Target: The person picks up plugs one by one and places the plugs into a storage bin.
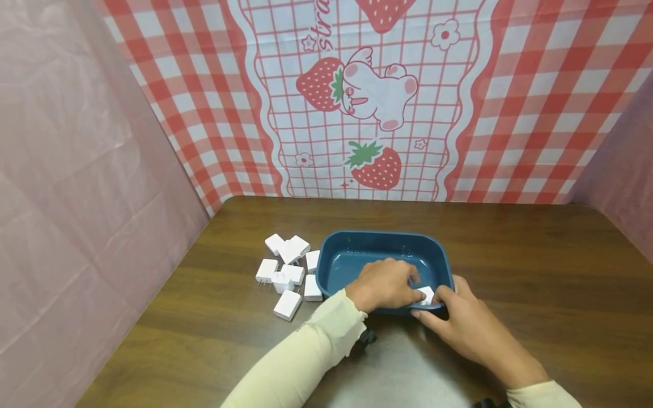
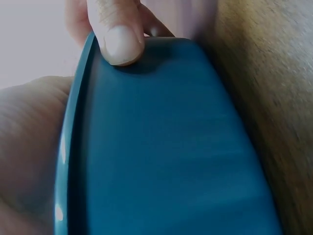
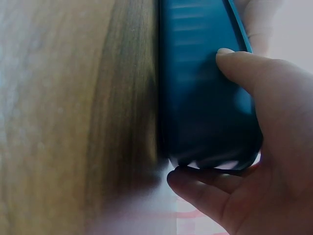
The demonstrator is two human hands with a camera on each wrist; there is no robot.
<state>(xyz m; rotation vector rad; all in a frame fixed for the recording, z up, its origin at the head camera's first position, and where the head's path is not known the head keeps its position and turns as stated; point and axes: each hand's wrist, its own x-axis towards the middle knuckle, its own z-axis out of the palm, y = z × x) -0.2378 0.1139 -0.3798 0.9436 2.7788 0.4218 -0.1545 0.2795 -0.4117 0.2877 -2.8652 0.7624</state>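
The left hand [image 1: 386, 283] touches a white plug adapter [image 1: 427, 294], its grip unclear, inside the blue tub [image 1: 347, 271], whose near right corner the right hand [image 1: 468, 324] grips.

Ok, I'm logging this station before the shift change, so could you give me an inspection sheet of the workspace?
Surface: brown wood-grain table, glossy toward the near edge.
Job's things: blue, rounded-rectangular tray on the table; one small white block inside, at its near right corner; a loose cluster of white pronged blocks left of the tray.
Clutter: nothing seen.
Grippers: bare left hand reaches into the tray, thumb at the block, grip unclear; bare right hand grips the tray's near right corner.
Cables: nothing seen.
Surroundings: red-and-white checked, strawberry-printed cloth behind; plain pale-pink cloth on the left.
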